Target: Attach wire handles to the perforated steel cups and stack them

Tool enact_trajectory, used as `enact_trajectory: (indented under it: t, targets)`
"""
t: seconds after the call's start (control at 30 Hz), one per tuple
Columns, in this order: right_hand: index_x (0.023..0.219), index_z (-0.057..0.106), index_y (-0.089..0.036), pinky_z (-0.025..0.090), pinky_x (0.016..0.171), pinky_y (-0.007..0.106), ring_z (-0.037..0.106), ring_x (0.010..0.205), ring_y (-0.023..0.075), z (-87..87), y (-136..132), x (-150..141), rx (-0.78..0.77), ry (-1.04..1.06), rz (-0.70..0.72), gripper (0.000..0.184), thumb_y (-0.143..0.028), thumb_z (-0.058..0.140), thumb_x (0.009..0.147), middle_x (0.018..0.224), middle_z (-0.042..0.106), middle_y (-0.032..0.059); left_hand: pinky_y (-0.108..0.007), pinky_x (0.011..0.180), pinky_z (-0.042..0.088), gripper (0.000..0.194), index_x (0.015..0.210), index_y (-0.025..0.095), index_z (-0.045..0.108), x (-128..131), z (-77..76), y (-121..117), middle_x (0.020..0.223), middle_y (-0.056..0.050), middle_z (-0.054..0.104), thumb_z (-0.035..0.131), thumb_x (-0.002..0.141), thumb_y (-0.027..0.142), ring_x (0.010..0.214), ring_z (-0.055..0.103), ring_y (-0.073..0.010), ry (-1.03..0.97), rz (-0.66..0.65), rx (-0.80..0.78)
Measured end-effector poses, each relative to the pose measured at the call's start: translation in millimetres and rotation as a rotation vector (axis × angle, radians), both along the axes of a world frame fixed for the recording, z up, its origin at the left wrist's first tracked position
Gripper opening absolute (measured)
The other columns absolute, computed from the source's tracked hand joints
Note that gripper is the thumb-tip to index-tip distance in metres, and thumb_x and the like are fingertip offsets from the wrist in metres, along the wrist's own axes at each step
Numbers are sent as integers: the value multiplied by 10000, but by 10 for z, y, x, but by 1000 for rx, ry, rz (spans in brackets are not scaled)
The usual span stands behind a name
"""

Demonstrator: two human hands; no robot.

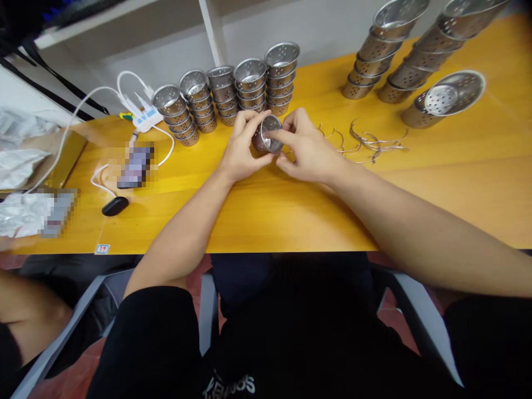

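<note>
A small perforated metal cup (270,134) is tipped in my hands above the table, its mouth facing me. My left hand (243,147) wraps round its left side, fingers over the top and thumb below. My right hand (307,147) grips the right side, with the index finger reaching into the mouth; whether that finger holds anything small is hidden. To the right lie several thin curved metal wires (372,144), loosely tangled. Just behind my hands stand stacks of similar perforated cups (250,83).
More cup stacks (366,66) rise at the back right, beside a tilted cup stack (432,105). On the left are a power strip (147,117) with white cables, a blurred phone (136,167), a black mouse-like object (115,206) and plastic bags (20,166). Another person's arm (33,316) shows lower left.
</note>
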State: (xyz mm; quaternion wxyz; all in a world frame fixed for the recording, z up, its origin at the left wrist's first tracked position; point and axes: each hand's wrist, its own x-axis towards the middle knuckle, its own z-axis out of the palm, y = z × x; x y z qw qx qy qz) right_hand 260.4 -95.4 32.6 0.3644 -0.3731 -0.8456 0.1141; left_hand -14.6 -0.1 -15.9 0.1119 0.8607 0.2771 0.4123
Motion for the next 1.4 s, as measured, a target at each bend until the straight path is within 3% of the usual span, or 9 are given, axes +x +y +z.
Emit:
enact_trajectory:
  t: [0.17,0.4,0.53,0.73,1.0,1.17,1.3,1.4]
  targets:
    - [1535,882,-344,638,1288,815,704,1468,540,-79,91,75,46,34,15,481,-664,865,1177,1498,694,174,-704,1592,497,1109,1886,418,598,-3,-37,53,1694,-138,670,890,1005,1026,1711,700,-475,-19,-30,17]
    - [1545,839,-366,627,1347,803,738,1469,532,22,40,159,-17,117,6,724,-982,791,1167,1509,777,172,-722,1588,493,1127,1916,451,596,14,4,34,1729,-146,646,807,1018,1098,1724,693,-498,-14,-52,14]
    - [1462,861,-383,655,1321,798,761,1454,529,1,60,155,-59,166,-2,764,-1060,801,1112,1474,814,171,-734,1580,500,1108,1920,440,594,32,60,-10,1752,-154,639,729,1052,1116,1737,694,-497,4,-70,14]
    - [1224,909,-363,658,1294,867,781,1405,543,-17,81,174,-46,212,2,666,-1016,855,1104,1437,810,185,-721,1576,505,1068,1877,423,642,41,118,-61,1749,-155,643,758,1055,1094,1739,690,-498,21,-48,-17]
    - [1184,925,-371,731,1204,844,794,1361,531,-14,63,153,-88,234,-48,639,-1002,877,1095,1381,811,177,-716,1572,484,1105,1923,418,585,25,81,-7,1738,-169,635,728,1061,1094,1722,685,-501,17,-40,40]
    - [1372,917,-409,681,1275,881,730,1482,567,-28,76,153,-63,219,-174,564,-920,847,1145,1527,780,186,-710,1598,438,1193,1903,398,582,-59,51,59,1735,-172,628,823,980,1116,1760,648,-509,-10,67,3]
    - [1563,828,-535,627,1348,836,664,1581,545,16,132,308,-82,84,-281,501,-878,734,1210,1664,764,127,-700,1632,406,1208,1887,400,560,-161,5,132,1771,-173,627,946,944,1048,1802,609,-497,-46,129,-40]
    - [1464,854,-433,582,1408,770,679,1589,530,16,215,484,-123,-64,-371,397,-734,724,1239,1685,756,174,-681,1620,453,1138,1845,403,539,-199,-105,222,1804,-163,644,953,979,1013,1805,625,-455,-108,146,-78]
